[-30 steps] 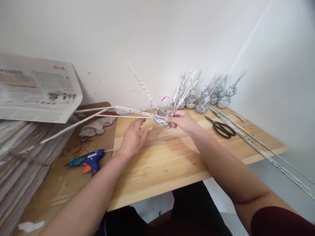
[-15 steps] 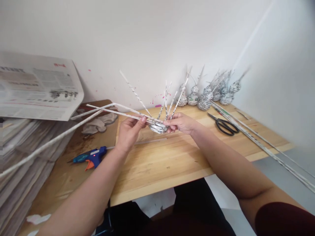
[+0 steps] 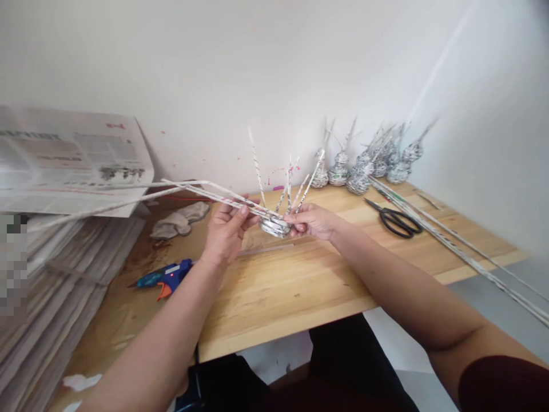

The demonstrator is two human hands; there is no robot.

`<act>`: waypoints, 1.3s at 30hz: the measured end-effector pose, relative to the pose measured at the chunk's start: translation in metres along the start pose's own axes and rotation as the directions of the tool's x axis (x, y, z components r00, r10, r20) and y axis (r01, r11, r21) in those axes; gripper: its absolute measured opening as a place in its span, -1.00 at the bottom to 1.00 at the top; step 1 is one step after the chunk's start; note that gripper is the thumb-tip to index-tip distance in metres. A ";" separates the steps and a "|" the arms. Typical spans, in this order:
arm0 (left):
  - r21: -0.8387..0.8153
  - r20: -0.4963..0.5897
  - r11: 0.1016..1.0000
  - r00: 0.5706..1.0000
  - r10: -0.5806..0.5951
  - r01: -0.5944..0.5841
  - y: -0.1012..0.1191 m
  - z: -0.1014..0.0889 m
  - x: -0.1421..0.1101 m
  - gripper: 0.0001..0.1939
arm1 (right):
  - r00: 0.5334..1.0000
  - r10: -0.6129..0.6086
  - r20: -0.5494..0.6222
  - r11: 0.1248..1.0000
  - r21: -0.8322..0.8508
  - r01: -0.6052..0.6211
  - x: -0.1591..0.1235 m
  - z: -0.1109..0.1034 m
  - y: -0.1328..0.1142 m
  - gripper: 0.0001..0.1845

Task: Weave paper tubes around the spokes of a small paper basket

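Note:
A small woven newspaper basket (image 3: 275,226) hangs above the table between my hands, several paper spokes rising from its rim. At its left side my left hand (image 3: 229,226) pinches long rolled paper strips (image 3: 189,186) between thumb and fingers; the strips run off far to the left. My right hand (image 3: 311,221) grips the basket's right edge, thumb on top and fingers curled beneath. Part of the basket's underside and right side is hidden by the right-hand fingers.
A blue glue gun (image 3: 171,277) lies left on brown board, near a pair of cloth gloves (image 3: 178,222). Stacked newspapers (image 3: 72,286) stand at far left. Black scissors (image 3: 397,220) and paper rolls (image 3: 450,243) lie right. Several woven gourd shapes (image 3: 359,175) line the wall.
The strips at the left have swung upward, and the left spoke now stands more upright. My left hand has shifted slightly along the strips; the right hand still holds the basket. The view has turned slightly.

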State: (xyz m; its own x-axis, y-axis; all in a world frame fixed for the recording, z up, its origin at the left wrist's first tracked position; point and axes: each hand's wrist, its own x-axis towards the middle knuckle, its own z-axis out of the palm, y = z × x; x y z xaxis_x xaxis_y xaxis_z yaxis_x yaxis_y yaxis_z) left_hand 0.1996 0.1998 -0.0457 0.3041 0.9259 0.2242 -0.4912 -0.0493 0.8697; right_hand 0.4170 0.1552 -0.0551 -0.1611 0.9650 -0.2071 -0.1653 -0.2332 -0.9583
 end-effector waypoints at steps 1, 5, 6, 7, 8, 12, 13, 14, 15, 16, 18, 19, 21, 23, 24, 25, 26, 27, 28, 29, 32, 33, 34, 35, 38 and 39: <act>-0.018 -0.007 1.000 1.000 0.001 -0.001 0.000 0.000 0.000 -0.58 | 1.000 0.008 0.000 1.000 0.009 -0.008 0.001 0.000 0.001 -0.54; -0.009 -0.048 0.999 0.998 0.038 -0.039 -0.002 -0.001 0.001 -0.62 | 0.999 0.021 -0.038 1.000 0.003 -0.021 0.003 0.002 0.004 -0.49; 0.006 -0.060 0.998 0.997 0.056 -0.056 -0.003 -0.002 0.001 -0.63 | 0.999 0.018 -0.046 1.000 -0.004 -0.018 0.004 0.002 0.005 -0.48; 0.022 -0.071 0.998 0.995 0.068 -0.066 -0.003 -0.002 0.001 -0.63 | 0.999 0.014 -0.052 1.000 -0.009 -0.014 0.004 0.002 0.006 -0.47; 0.033 -0.076 0.997 0.994 0.073 -0.071 -0.004 -0.001 0.001 -0.63 | 0.999 0.009 -0.053 1.000 -0.009 -0.009 0.005 0.003 0.007 -0.46; 0.020 -0.080 0.997 0.994 0.078 -0.076 -0.002 0.001 -0.001 -0.65 | 0.999 0.000 -0.046 1.000 0.000 0.000 0.004 0.005 0.008 -0.47; 0.011 -0.091 0.997 0.992 0.083 -0.082 0.000 0.001 -0.001 -0.65 | 0.999 0.003 -0.046 1.000 -0.009 -0.003 0.003 0.006 0.008 -0.47; 0.001 -0.107 0.996 0.990 0.088 -0.089 0.002 0.001 0.000 -0.64 | 0.999 0.007 -0.045 1.000 -0.021 -0.008 0.003 0.006 0.008 -0.46; -0.010 -0.125 0.995 0.988 0.094 -0.096 0.005 0.000 0.001 -0.63 | 0.999 0.013 -0.046 0.999 -0.034 -0.015 0.002 0.006 0.008 -0.44; -0.024 -0.144 0.994 0.984 0.102 -0.106 0.008 -0.002 0.002 -0.62 | 0.999 0.018 -0.048 0.999 -0.044 -0.020 0.002 0.007 0.007 -0.43; -0.059 -0.178 0.988 0.976 0.127 -0.140 0.016 -0.007 0.006 -0.59 | 0.998 0.021 -0.061 0.998 -0.061 -0.025 0.001 0.006 0.006 -0.42; -0.080 -0.191 0.984 0.971 0.143 -0.161 0.020 -0.010 0.009 -0.58 | 0.997 0.024 -0.071 0.997 -0.069 -0.029 0.001 0.006 0.006 -0.43; -0.118 -0.195 0.974 0.966 0.169 -0.194 0.028 -0.016 0.013 -0.57 | 0.996 0.031 -0.087 0.996 -0.080 -0.038 0.000 0.007 0.005 -0.46; -0.137 -0.170 0.969 0.968 0.183 -0.207 0.032 -0.020 0.016 -0.58 | 0.996 0.028 -0.089 0.995 -0.088 -0.036 0.000 0.008 0.004 -0.49; -0.135 -0.148 0.969 0.971 0.187 -0.207 0.033 -0.021 0.016 -0.58 | 0.996 0.018 -0.084 0.995 -0.092 -0.026 -0.001 0.009 0.004 -0.50; -0.122 -0.119 0.971 0.975 0.190 -0.205 0.033 -0.021 0.016 -0.59 | 0.997 0.007 -0.079 0.995 -0.096 -0.015 -0.001 0.010 0.004 -0.51; -0.093 -0.082 0.975 0.978 0.192 -0.200 0.032 -0.021 0.015 -0.59 | 0.997 -0.003 -0.076 0.995 -0.101 -0.005 -0.002 0.012 0.003 -0.52; -0.049 -0.041 0.979 0.980 0.196 -0.198 0.030 -0.019 0.013 -0.61 | 0.997 -0.009 -0.073 0.995 -0.104 0.002 -0.003 0.013 0.003 -0.53; 0.011 0.000 0.980 0.980 0.200 -0.200 0.028 -0.018 0.011 -0.63 | 0.997 -0.009 -0.073 0.995 -0.104 0.001 -0.003 0.014 0.003 -0.54; 0.080 0.040 0.975 0.978 0.205 -0.207 0.025 -0.016 0.009 -0.66 | 0.997 -0.009 -0.075 0.995 -0.102 0.001 -0.003 0.015 0.003 -0.57; 0.325 0.131 0.911 0.966 0.223 -0.254 0.018 -0.011 0.004 -0.69 | 0.997 -0.006 -0.083 0.996 -0.090 -0.002 -0.002 0.015 0.003 -0.66; 0.401 0.143 0.878 0.964 0.223 -0.262 0.016 -0.009 0.002 -0.70 | 0.997 -0.007 -0.083 0.996 -0.087 0.000 -0.002 0.015 0.003 -0.67; 0.466 0.140 0.845 0.965 0.221 -0.261 0.014 -0.008 0.000 -0.72 | 0.997 -0.010 -0.079 0.996 -0.084 0.004 -0.001 0.015 0.004 -0.67; 0.516 0.131 0.819 0.968 0.215 -0.251 0.011 -0.006 -0.002 -0.74 | 0.997 -0.015 -0.072 0.996 -0.084 0.009 -0.001 0.015 0.004 -0.66; 0.586 0.118 0.781 0.976 0.182 -0.216 0.003 -0.003 -0.006 -0.78 | 0.999 -0.036 -0.032 0.995 -0.092 0.033 -0.002 0.016 0.005 -0.64; 0.599 0.126 0.771 0.976 0.178 -0.218 0.000 -0.003 -0.007 -0.79 | 0.999 -0.043 -0.023 0.995 -0.096 0.040 -0.002 0.016 0.005 -0.66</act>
State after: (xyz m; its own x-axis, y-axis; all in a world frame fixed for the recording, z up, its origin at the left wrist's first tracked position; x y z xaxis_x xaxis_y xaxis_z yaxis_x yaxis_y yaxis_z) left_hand 0.1949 0.1943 -0.0484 0.3123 0.8477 0.4288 0.0441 -0.4638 0.8848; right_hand 0.4004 0.1501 -0.0566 -0.1310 0.9766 -0.1704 -0.0773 -0.1814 -0.9804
